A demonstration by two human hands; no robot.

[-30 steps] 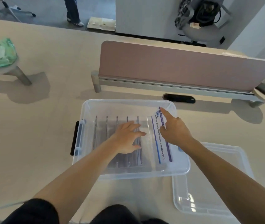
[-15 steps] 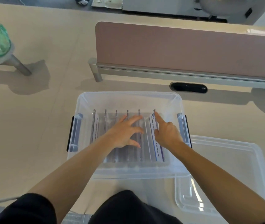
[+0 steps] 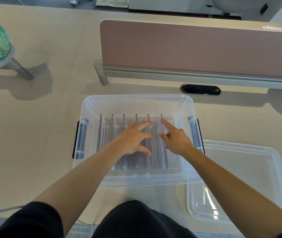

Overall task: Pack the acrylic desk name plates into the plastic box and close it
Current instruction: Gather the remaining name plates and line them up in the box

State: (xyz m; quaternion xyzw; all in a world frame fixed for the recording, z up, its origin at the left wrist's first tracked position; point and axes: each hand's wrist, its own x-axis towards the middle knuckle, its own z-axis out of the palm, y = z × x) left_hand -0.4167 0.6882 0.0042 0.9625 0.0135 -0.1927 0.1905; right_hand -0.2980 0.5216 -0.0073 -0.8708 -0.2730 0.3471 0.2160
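Both hands are inside the plastic box [image 3: 137, 100]: left hand [image 3: 133, 138] spread open on the name plates [image 3: 124, 160], right hand [image 3: 176, 141] touching the rightmost plate [image 3: 163, 157] with loose, open fingers [image 3: 167, 124].

Looks like an open-plan office. Marked by a pinkish desk divider screen [image 3: 197, 47] standing on a long pale desktop [image 3: 33, 126]. Just in front of the divider, a black cable grommet [image 3: 200, 89]. Beyond the divider, possibly an office chair [image 3: 236, 4], cropped.
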